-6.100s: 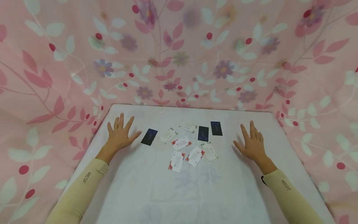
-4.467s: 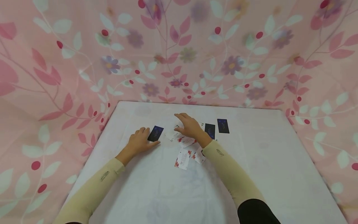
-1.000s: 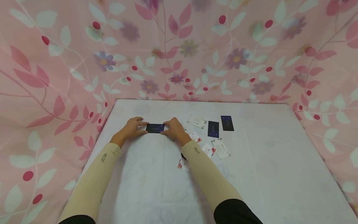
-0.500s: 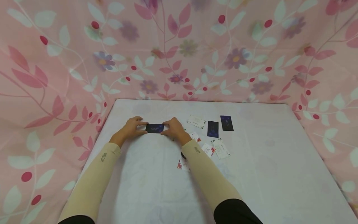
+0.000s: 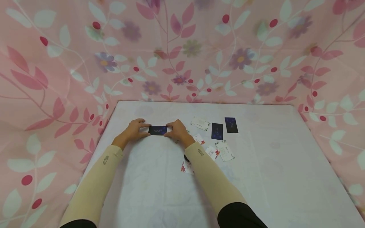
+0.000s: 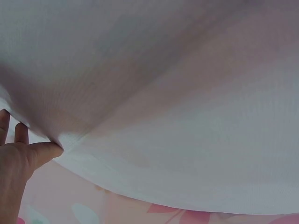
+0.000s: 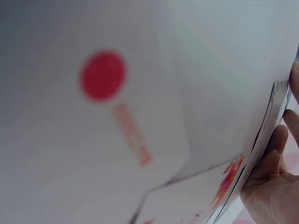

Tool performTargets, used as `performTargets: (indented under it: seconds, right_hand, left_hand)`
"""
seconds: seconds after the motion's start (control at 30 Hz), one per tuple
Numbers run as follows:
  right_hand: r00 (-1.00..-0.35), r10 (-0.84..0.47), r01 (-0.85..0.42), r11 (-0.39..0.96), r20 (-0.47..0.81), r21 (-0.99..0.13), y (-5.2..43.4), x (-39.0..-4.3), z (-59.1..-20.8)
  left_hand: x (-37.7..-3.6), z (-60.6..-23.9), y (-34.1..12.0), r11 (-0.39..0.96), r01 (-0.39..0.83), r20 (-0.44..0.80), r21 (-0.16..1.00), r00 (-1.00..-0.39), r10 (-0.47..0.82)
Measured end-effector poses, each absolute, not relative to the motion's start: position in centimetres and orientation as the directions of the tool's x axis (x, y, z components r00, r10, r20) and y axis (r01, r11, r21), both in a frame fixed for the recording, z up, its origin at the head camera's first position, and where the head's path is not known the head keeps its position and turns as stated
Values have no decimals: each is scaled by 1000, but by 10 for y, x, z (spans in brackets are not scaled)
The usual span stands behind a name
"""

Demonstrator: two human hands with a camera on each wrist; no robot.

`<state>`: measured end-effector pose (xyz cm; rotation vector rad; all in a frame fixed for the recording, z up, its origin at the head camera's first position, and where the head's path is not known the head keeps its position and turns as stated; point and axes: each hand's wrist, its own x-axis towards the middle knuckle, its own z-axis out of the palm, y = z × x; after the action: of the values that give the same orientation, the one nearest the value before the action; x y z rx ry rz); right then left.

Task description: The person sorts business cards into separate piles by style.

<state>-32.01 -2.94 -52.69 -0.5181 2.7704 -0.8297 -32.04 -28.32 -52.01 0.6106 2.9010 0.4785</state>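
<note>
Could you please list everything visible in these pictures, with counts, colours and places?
Dark rectangular card held between both hands: one, black with a blue mark, far left of the table, lying flat.
Loose dark rectangular cards: two, black with blue, side by side at the far middle.
White rectangular cards with leafy or red floral print: several, scattered right of the right forearm; some are partly hidden, so the count is uncertain.
White cloth-covered table: one, under everything.
Pink floral fabric backdrop: one, behind and along both sides of the table.
Beige sleeves: two, one on each forearm.
Left hand: pinches the held card's left end.
Right hand: pinches its right end.
</note>
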Motion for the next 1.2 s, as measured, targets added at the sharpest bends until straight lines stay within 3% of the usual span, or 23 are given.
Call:
performTargets:
  seconds: [0.53, 0.73, 0.97, 1.2]
  right_hand:
    - [-916, -385, -242, 751, -110, -614, -27, -322, -527]
    - [-919, -357, -164, 729, -164, -665, -26, -323, -525]
    - [-911, -351, -92, 683, -215, -725, -24, -319, -518]
    - [-873, -444, -234, 744, -201, -626, -20, -308, -508]
  left_hand:
    - [-319, -518, -284, 842, 374, -56, 388, -902, 427]
    - [-319, -516, -287, 842, 321, -100, 434, -911, 399]
    - [-321, -519, -282, 872, 273, -120, 406, -930, 347]
    - [-316, -523, -280, 893, 250, -126, 375, -940, 317]
